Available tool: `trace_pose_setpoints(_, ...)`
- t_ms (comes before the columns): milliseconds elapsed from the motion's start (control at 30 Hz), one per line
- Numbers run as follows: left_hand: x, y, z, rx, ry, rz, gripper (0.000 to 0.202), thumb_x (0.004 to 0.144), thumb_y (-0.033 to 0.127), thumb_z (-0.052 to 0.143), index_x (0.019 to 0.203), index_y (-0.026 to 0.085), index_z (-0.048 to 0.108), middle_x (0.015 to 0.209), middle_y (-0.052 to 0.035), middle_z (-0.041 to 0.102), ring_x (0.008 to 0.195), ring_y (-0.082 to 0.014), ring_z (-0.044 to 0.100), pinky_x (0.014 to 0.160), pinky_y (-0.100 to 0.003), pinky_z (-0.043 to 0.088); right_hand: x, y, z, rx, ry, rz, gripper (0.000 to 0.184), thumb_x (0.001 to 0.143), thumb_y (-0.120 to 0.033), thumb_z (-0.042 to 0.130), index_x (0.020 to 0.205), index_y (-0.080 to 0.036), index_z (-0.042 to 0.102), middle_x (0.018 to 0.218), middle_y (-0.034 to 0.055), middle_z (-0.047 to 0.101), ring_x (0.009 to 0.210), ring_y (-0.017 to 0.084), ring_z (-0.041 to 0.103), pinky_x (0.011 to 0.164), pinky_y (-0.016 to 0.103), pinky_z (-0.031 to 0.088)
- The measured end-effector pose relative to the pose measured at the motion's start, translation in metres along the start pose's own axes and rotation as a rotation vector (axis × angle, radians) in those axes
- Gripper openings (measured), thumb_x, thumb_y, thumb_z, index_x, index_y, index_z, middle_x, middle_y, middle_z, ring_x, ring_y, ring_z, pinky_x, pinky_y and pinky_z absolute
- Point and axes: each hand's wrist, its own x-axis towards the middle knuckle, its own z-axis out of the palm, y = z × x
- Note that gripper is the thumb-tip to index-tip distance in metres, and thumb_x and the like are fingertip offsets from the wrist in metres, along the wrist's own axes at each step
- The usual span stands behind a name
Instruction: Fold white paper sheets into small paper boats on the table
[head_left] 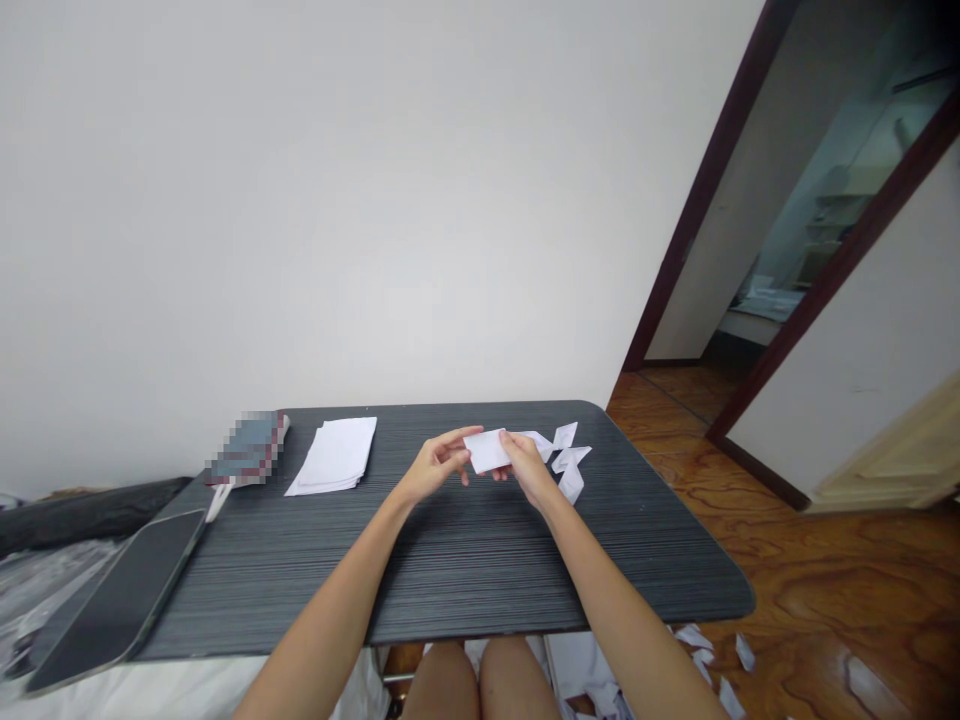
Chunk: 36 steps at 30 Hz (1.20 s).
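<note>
A small folded piece of white paper is held above the dark table. My right hand pinches its right end, thumb on top and fingers beneath. At the paper's left edge is my left hand, its fingers apart. The index finger and thumb reach the edge, though whether they press on it is hard to tell. Just beyond and to the right of my right hand lie several folded white paper shapes, one partly hidden by that hand.
A stack of white paper sheets lies left of centre. Farther left are a blurred-out book-like item and a dark flat tablet-like panel over the table's edge. Paper scraps litter the wooden floor. A white wall stands behind the table.
</note>
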Motion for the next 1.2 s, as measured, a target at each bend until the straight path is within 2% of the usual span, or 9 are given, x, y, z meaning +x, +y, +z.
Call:
trace_pose_setpoints(133,0.000,-0.001,-0.002,0.036,-0.031,-0.001,0.044,0.071,0.031,0.057,0.110,0.011,0.053,0.084,-0.0079,0.061,0.056,-0.0095,0.054,0.053,-0.024,0.048,0.001,-0.001,-0.003,-0.009,0.018,0.011,0.037,0.072,-0.051,0.045,0.064,-0.015,0.049,0.039,-0.0036,0.047,0.030,0.008,0.042,0.030,0.019,0.027)
trace_pose_setpoints(300,0.000,-0.001,-0.005,0.123,-0.022,0.034,0.031,0.070,0.031,0.058,0.094,0.012,0.063,0.095,-0.0094,0.059,0.064,-0.0121,0.055,0.055,-0.025,0.049,0.000,-0.004,-0.006,-0.079,0.034,0.001,0.036,0.072,-0.050,0.045,0.061,-0.016,0.048,0.038,-0.0039,0.046,0.030,0.008,0.041,0.029,0.019,0.026)
trace_pose_setpoints(533,-0.001,-0.004,-0.008,0.197,-0.005,0.000,0.028,0.069,0.029,0.059,0.090,0.012,0.065,0.092,-0.0091,0.062,0.056,-0.0099,0.056,0.057,-0.024,0.047,0.004,0.002,-0.008,-0.177,0.034,-0.001,0.036,0.074,-0.050,0.042,0.062,-0.017,0.048,0.042,-0.0036,0.047,0.032,0.009,0.042,0.030,0.020,0.030)
trace_pose_setpoints(633,0.000,-0.006,-0.009,0.218,0.067,0.005,0.025,0.069,0.030,0.059,0.084,0.011,0.067,0.082,-0.0082,0.064,0.053,-0.0102,0.055,0.055,-0.023,0.046,0.004,0.001,-0.007,-0.217,0.020,-0.003,0.036,0.075,-0.050,0.040,0.064,-0.017,0.048,0.045,-0.0028,0.047,0.035,0.010,0.043,0.032,0.021,0.031)
trace_pose_setpoints(733,0.001,-0.008,-0.009,0.258,0.183,0.027,0.023,0.069,0.030,0.059,0.077,0.011,0.067,0.069,-0.0060,0.066,0.052,-0.0108,0.055,0.054,-0.022,0.045,0.001,-0.006,-0.005,-0.218,0.003,-0.093,0.032,0.077,-0.047,0.038,0.085,-0.018,0.051,0.055,-0.0018,0.050,0.044,0.011,0.047,0.037,0.021,0.035)
trace_pose_setpoints(833,0.002,-0.009,-0.008,0.310,0.275,0.060,0.023,0.069,0.031,0.059,0.076,0.011,0.068,0.062,-0.0042,0.065,0.054,-0.0124,0.056,0.056,-0.022,0.045,-0.003,-0.012,-0.002,-0.255,-0.046,-0.271,0.037,0.074,-0.040,0.048,0.106,-0.023,0.043,0.077,0.0007,0.055,0.065,0.012,0.053,0.055,0.023,0.042)
trace_pose_setpoints(967,0.003,-0.013,-0.003,0.359,0.366,0.097,0.023,0.069,0.032,0.059,0.073,0.011,0.068,0.064,-0.0048,0.066,0.057,-0.0146,0.058,0.056,-0.023,0.047,-0.002,-0.008,-0.002,-0.434,-0.015,-0.404,0.017,0.068,-0.033,0.058,0.078,-0.019,0.057,0.087,0.0028,0.052,0.084,0.016,0.050,0.076,0.028,0.039)
trace_pose_setpoints(1067,0.004,-0.018,0.002,0.325,0.371,0.104,0.024,0.068,0.031,0.059,0.079,0.011,0.067,0.073,-0.0062,0.067,0.060,-0.0157,0.060,0.058,-0.025,0.049,0.003,-0.001,-0.005,-0.390,0.079,-0.394,0.014,0.068,-0.030,0.057,0.064,-0.017,0.055,0.080,0.0025,0.052,0.079,0.015,0.050,0.073,0.028,0.039)
trace_pose_setpoints(1200,0.006,-0.023,0.005,0.219,0.338,0.094,0.035,0.071,0.030,0.055,0.100,0.011,0.060,0.091,-0.0084,0.066,0.067,-0.0161,0.062,0.065,-0.030,0.052,0.007,0.003,-0.009,-0.266,0.115,-0.329,0.016,0.066,-0.029,0.060,0.061,-0.017,0.051,0.069,-0.0004,0.051,0.067,0.012,0.049,0.064,0.025,0.039)
